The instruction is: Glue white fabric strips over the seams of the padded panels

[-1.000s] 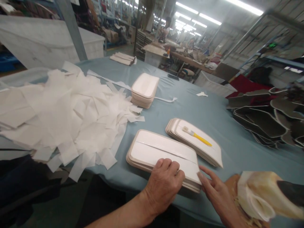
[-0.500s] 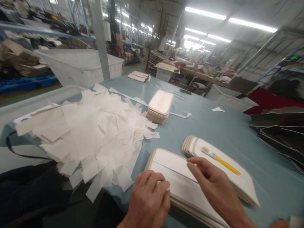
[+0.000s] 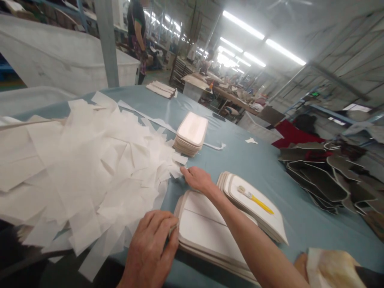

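Observation:
My left hand [image 3: 153,244] is closed beside the left edge of a stack of white panels [image 3: 210,230]; something small and greyish shows between its thumb and fingers, too small to name. My right hand [image 3: 196,177] reaches across that stack, its thumb and fingertips pinched at the edge of a big heap of white strips [image 3: 114,160]; whatever they hold is hidden. A yellow-handled brush [image 3: 261,204] rests on a second panel stack [image 3: 277,226] to the right. Beyond my right hand stands a smaller stack of rounded panels [image 3: 192,130].
A blue-green sheet [image 3: 237,160] covers the table. Dark cut pieces [image 3: 321,180] are piled at the right. White bins [image 3: 69,56] and a post [image 3: 106,44] stand behind. A person [image 3: 137,36] stands at the back, and someone's fingers touch a stained cloth [image 3: 330,266] at lower right.
My right hand has moved from over the panel stack forward and left to the strip heap. My left hand has shifted slightly left. The view has turned right.

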Demonstrator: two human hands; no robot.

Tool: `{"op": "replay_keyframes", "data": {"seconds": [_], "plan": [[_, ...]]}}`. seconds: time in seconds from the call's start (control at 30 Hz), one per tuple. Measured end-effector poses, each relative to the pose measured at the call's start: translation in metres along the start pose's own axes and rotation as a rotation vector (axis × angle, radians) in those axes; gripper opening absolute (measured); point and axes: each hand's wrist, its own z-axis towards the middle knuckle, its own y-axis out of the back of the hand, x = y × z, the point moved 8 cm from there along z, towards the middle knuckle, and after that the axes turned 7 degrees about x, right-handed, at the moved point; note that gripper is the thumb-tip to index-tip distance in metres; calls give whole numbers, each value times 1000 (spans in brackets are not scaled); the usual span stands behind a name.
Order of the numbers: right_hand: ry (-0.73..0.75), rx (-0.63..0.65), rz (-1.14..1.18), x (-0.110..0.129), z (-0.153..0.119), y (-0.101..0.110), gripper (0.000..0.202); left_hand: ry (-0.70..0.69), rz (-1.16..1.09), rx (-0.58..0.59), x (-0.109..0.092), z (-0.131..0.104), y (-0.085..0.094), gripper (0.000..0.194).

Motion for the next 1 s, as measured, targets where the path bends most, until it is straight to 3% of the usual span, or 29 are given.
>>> {"op": "replay_keyframes", "data": {"seconds": [0.1,0.3,0.47,0.63,0.8,1.0], "plan": [[1,64,76,-3,10,-10,63,1,-7,3,3,1,-1,15],[44,47,238,2,13,-11,41,37,-7,21,12,12,-8,15],[132,7,391,8,-2,18,33,129,37,-4,37,27,-17,19],[200,-71,625,8,-52,52,35,272,-43,-45,50,39,-17,28],[175,32,717,12,-121,35,42,288,-131,-69,24,42,-14,46],[263,156,911,18,-177,4,49,30,-93,-106,-28,28,-16,26]]}}
